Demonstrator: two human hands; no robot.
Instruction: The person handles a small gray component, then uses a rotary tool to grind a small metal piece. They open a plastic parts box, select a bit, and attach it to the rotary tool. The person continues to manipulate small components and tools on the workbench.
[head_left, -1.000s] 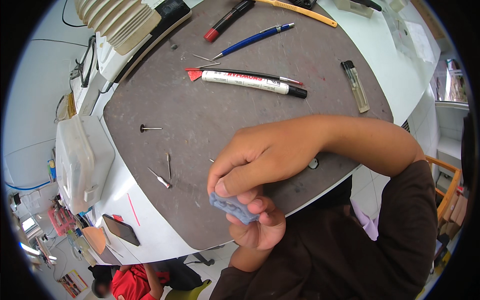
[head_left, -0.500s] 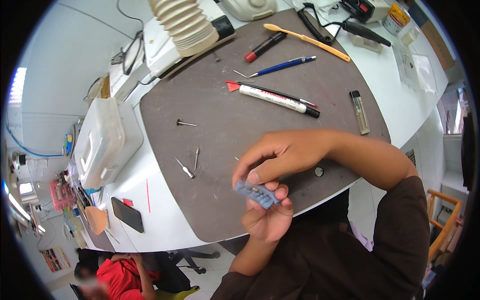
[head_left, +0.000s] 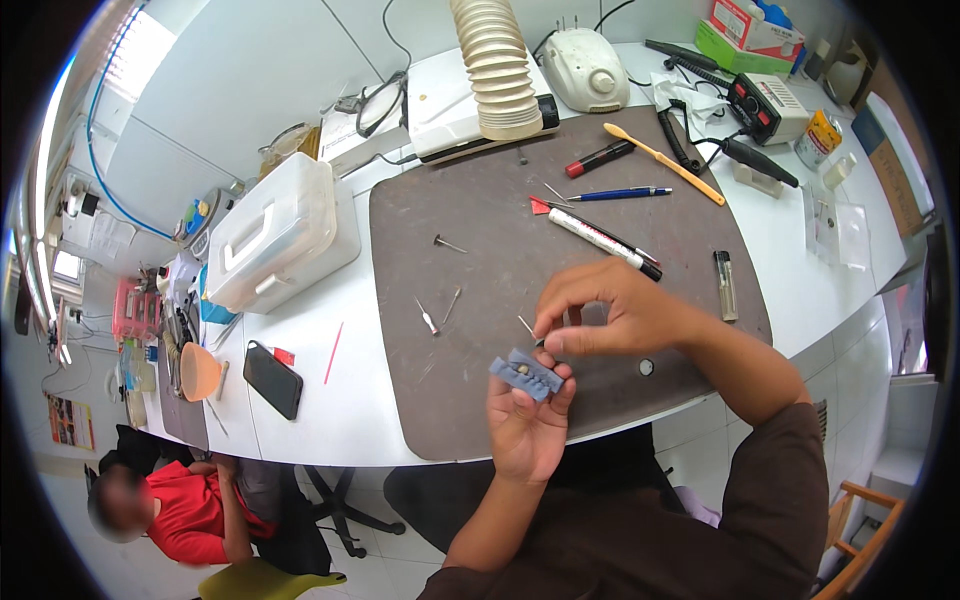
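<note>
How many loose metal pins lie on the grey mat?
4: one upper left, two side by side at centre-left, one beside the right hand. Hands may hide more.

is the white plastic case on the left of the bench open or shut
Shut. The white plastic case has its lid down flat on the base, handle on top, with no gap showing.

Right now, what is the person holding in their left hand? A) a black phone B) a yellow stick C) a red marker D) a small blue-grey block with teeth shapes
D: the left hand grips the small blue-grey toothed block, with the right hand pinching just above it; the black phone lies on the white table.
</note>
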